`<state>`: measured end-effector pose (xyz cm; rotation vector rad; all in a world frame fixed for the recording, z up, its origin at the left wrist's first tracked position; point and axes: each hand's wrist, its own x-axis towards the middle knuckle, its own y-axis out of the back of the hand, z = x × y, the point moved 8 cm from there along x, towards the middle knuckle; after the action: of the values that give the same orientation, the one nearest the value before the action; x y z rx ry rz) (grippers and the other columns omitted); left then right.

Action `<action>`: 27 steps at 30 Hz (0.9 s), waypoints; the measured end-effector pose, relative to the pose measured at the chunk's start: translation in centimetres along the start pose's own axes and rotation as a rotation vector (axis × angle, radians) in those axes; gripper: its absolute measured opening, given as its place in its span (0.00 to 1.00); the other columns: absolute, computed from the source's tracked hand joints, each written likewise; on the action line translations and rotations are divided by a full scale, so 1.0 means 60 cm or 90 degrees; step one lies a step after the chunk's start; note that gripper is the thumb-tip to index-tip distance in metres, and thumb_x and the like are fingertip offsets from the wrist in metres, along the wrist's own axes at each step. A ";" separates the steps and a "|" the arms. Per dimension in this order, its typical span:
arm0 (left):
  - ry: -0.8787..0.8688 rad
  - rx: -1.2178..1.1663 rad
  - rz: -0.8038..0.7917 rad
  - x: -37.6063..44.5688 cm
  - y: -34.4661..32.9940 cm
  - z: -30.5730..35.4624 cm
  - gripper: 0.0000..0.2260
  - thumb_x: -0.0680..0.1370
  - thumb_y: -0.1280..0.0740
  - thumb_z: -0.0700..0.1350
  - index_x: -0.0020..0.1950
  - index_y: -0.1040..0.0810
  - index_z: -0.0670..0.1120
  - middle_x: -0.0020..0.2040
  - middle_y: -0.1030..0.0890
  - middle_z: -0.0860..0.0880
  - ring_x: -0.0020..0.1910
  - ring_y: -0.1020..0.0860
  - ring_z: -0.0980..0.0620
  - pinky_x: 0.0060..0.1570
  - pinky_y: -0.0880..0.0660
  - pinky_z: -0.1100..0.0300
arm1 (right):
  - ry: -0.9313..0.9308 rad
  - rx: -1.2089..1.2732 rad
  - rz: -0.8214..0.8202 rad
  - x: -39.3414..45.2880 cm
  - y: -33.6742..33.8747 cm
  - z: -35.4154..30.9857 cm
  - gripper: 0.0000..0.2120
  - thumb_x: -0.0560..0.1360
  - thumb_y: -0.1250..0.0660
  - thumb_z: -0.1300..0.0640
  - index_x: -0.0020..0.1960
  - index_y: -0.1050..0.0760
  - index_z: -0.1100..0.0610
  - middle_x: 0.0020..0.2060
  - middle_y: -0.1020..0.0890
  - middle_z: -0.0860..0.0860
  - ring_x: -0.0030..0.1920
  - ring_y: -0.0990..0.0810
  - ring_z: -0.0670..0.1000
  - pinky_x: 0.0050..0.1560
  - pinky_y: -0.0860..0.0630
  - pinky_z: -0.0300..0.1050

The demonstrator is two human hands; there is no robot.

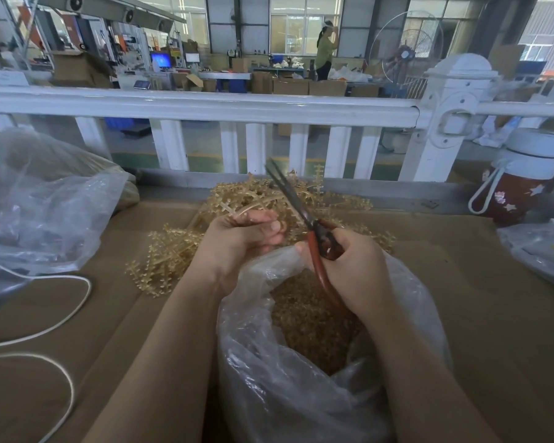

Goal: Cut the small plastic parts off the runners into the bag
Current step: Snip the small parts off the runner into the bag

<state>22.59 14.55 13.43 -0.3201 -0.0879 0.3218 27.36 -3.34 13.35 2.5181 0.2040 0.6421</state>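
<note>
Landmark: the clear bag (pixel 301 378), standing open at the near edge of the cardboard-covered table (pixel 461 282), between the person's two forearms.

Bag contents: a deep fill of small amber plastic parts (pixel 314 321), visible through the open mouth.

Left hand (pixel 240 241): just beyond the bag's far-left rim. Fingers curled tight, gripping a thin runner (pixel 237 210) whose toothed end sticks out up and left of the fist.

Right hand (pixel 349 266): directly over the bag's mouth. Fingers wrapped round the red handles of the scissors (pixel 304 215). Blades point up and away from the bag, lying close together; whether they touch at the tip cannot be told. Blades are not on the held runner.

Pile of uncut runners (pixel 186 251): on the table just beyond the bag, spreading to its far left and far right, parts attached along the stems.

Other items, relative to the bag:
- far left: a large crumpled clear plastic sack (pixel 45 199)
- near left: a white cord (pixel 61 314) looping over the cardboard
- far right: a red bottle with white lid (pixel 522 187)
- beyond the pile: a white railing (pixel 205 103)
</note>
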 end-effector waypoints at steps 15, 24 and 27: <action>-0.027 0.173 -0.101 -0.004 -0.041 -0.013 0.08 0.63 0.22 0.37 0.37 0.15 0.48 0.36 0.16 0.53 0.32 0.23 0.60 0.35 0.29 0.66 | -0.089 0.245 -0.064 0.009 -0.012 0.001 0.03 0.77 0.29 0.60 0.45 0.18 0.58 0.32 0.14 0.49 0.36 0.15 0.46 0.39 0.25 0.28; -0.034 0.046 -0.053 0.002 -0.024 -0.005 0.06 0.67 0.24 0.41 0.41 0.16 0.43 0.36 0.16 0.47 0.37 0.18 0.54 0.42 0.22 0.64 | -0.068 0.212 -0.048 0.010 -0.012 0.002 0.06 0.74 0.25 0.58 0.39 0.19 0.51 0.32 0.15 0.43 0.34 0.17 0.41 0.34 0.27 0.26; -0.065 0.061 0.001 0.005 -0.012 0.003 0.02 0.73 0.26 0.39 0.40 0.16 0.44 0.34 0.17 0.48 0.35 0.20 0.55 0.43 0.21 0.64 | -0.050 0.067 0.022 0.004 0.003 -0.001 0.15 0.67 0.27 0.34 0.40 0.23 0.43 0.37 0.20 0.29 0.40 0.21 0.33 0.33 0.30 0.30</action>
<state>23.07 14.04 13.82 -0.2088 -0.1722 0.3423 27.57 -3.37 13.58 2.6476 0.1701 0.5577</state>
